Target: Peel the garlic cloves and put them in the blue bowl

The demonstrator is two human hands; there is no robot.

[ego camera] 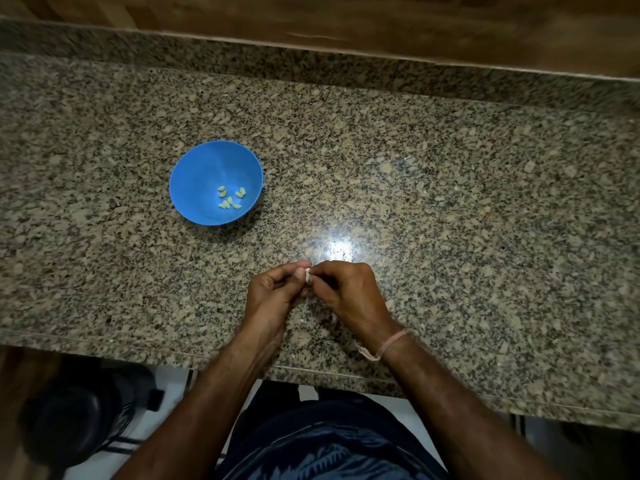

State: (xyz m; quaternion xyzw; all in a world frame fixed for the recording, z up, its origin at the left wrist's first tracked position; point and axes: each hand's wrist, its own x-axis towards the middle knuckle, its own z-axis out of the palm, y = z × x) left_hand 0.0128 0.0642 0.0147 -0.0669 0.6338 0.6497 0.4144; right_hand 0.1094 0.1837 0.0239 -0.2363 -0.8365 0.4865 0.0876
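The fingers (pixel 302 265) of both hands are drawn narrow and meet tip to tip on one small garlic clove (pixel 307 274). The left hand (pixel 273 292) pinches it from one side and the right hand (pixel 349 292) from the other. Only a pale sliver of the clove shows between the fingertips. Its long axis seems to run away from the person, roughly across the line of the two thumbs, but which end is the root I cannot tell. The clove is held just above the bench (pixel 450 202), not resting on it.

The blue bowl (pixel 194 161) stands on the bench, and the clove lies from it toward the person and to their right, well apart. The left hand is on the bowl's side and nearer to it, so it is probably the handier one for the drop. Several peeled cloves (pixel 231 197) already lie in the bowl's bottom. The right wrist wears a thread band (pixel 388 345). The peeling looks unfinished.
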